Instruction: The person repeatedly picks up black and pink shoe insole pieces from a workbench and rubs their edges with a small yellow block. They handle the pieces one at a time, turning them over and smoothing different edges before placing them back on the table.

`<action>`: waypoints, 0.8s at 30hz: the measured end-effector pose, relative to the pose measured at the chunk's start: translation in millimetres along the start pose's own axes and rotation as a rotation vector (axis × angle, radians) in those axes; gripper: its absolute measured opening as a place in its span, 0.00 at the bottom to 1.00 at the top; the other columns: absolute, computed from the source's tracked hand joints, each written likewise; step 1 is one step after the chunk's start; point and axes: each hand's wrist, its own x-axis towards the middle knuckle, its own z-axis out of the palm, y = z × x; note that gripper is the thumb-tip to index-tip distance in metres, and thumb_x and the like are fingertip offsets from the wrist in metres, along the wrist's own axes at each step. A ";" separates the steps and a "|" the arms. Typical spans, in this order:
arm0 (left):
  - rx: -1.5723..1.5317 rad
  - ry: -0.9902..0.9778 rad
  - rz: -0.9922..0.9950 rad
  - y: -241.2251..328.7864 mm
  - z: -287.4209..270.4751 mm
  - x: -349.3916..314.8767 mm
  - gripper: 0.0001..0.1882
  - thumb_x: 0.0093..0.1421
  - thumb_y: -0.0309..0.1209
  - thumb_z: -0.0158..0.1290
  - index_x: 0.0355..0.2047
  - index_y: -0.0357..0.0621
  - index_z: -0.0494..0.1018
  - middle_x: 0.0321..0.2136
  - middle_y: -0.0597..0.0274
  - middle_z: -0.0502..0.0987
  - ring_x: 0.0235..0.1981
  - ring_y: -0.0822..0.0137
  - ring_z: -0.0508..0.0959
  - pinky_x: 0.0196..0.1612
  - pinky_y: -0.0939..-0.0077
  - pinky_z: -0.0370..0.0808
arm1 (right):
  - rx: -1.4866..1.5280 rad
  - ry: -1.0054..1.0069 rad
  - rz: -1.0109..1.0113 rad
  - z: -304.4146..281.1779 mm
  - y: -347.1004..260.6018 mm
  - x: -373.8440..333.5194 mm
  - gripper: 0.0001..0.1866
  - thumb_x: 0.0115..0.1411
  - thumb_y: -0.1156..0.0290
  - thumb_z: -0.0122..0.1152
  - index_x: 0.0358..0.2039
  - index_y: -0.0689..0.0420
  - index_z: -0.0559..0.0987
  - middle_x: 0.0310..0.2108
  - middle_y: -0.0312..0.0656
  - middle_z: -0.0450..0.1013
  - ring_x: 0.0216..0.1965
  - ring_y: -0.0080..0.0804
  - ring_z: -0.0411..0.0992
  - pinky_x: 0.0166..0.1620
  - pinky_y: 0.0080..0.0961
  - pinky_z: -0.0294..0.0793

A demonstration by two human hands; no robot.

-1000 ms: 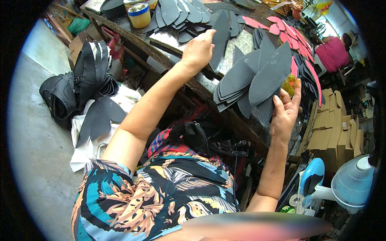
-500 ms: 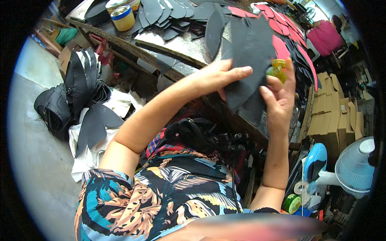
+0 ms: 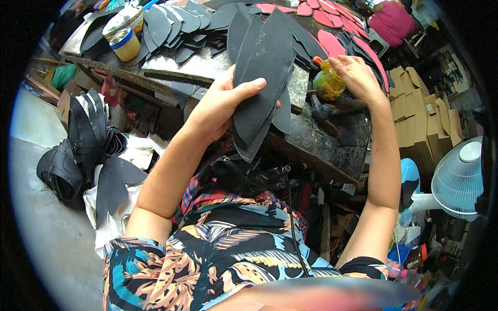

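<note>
My left hand is closed on a small stack of black leaf-shaped sheet pieces, the thumb lying across the front piece. The pieces fan apart a little, and pale handwriting marks the top one. At the table's right part my right hand has its fingers bent together at the mouth of a translucent yellow jar. What those fingers grip is hidden. A red-orange piece sticks out beside the jar's rim, left of the fingertips.
Fanned black pieces and red pieces cover the worktable's far side. A blue-rimmed tub stands at the left. Cardboard boxes and a fan are at the right. Another person sits beyond.
My left hand has swung the black pieces left, away from the right hand, and they now fan apart. My right hand has turned over, its fingers now bent at the jar's mouth.
</note>
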 end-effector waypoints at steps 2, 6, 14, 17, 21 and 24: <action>-0.064 -0.007 0.003 0.1 0.3 1.0 0.22 0.65 0.30 0.53 0.57 0.37 0.63 0.41 0.50 0.79 0.38 0.62 0.83 0.42 0.69 0.82 | -0.111 0.027 -0.059 6.3 -7.8 -0.8 0.43 0.62 0.27 0.33 0.46 0.51 0.84 0.58 0.41 0.70 0.65 0.39 0.58 0.66 0.48 0.50; -0.135 -0.044 -0.001 0.3 -6.4 1.2 0.24 0.63 0.28 0.54 0.58 0.37 0.62 0.42 0.52 0.78 0.40 0.65 0.82 0.43 0.69 0.81 | 0.085 0.106 -0.037 -17.7 -4.0 -3.3 0.40 0.64 0.30 0.35 0.35 0.50 0.87 0.54 0.39 0.74 0.60 0.42 0.64 0.61 0.43 0.58; 0.008 0.025 0.186 -12.9 -0.6 1.0 0.20 0.66 0.28 0.53 0.56 0.35 0.64 0.46 0.58 0.76 0.43 0.72 0.77 0.48 0.75 0.77 | -0.027 0.380 -0.139 -28.1 -10.8 -63.4 0.33 0.69 0.42 0.38 0.33 0.56 0.84 0.45 0.45 0.77 0.54 0.43 0.69 0.60 0.38 0.61; -0.037 0.024 0.210 -13.4 3.5 1.0 0.19 0.66 0.28 0.53 0.55 0.35 0.65 0.46 0.58 0.76 0.43 0.72 0.77 0.49 0.76 0.76 | 0.277 0.393 -0.238 -35.7 -30.7 -75.2 0.32 0.70 0.44 0.39 0.36 0.57 0.83 0.46 0.46 0.77 0.54 0.41 0.70 0.61 0.38 0.60; -0.047 -0.005 0.217 -7.8 9.0 -2.8 0.20 0.66 0.28 0.52 0.56 0.34 0.64 0.46 0.57 0.76 0.43 0.72 0.77 0.48 0.75 0.77 | 0.894 0.484 -0.401 -27.2 -67.1 -83.0 0.43 0.69 0.34 0.27 0.50 0.60 0.81 0.51 0.45 0.74 0.54 0.35 0.69 0.62 0.32 0.61; -0.050 -0.005 0.212 -3.4 13.5 -7.8 0.21 0.66 0.28 0.52 0.57 0.34 0.63 0.46 0.57 0.76 0.43 0.72 0.77 0.47 0.75 0.78 | 0.977 0.333 -0.422 -16.8 -84.4 -79.4 0.49 0.65 0.29 0.20 0.58 0.59 0.75 0.54 0.44 0.72 0.56 0.33 0.67 0.64 0.34 0.56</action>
